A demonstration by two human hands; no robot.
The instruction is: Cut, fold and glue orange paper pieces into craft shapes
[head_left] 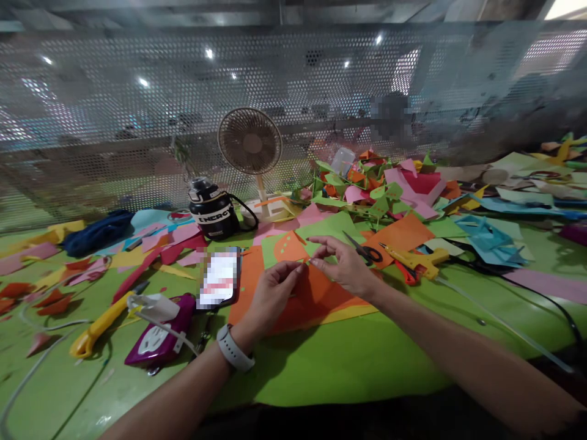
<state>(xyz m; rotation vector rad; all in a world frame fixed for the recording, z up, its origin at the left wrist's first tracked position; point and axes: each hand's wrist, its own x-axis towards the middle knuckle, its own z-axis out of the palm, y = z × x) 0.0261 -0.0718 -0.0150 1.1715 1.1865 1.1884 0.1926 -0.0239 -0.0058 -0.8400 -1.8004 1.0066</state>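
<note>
My left hand (275, 290) is closed in a pinch, thumb against forefinger, over the orange sheet (330, 290). What lies between those fingertips is too small to make out. Beside it, my right hand (346, 263) has its thumb and forefinger apart, the thumb tip close to the left fingertips. Just beyond the fingers lies an orange paper piece with small green dots (291, 244), on green paper (330, 227). Black-handled scissors (367, 250) rest right of my right hand. A phone (219, 278) lies left of my left hand.
Right of the scissors lies a yellow glue gun (419, 260) with a cable. A purple power strip (160, 336) and a yellow-handled tool (98, 327) sit at left. Behind stand a black bottle (213, 211), a fan (251, 142) and heaped paper cutouts (371, 183).
</note>
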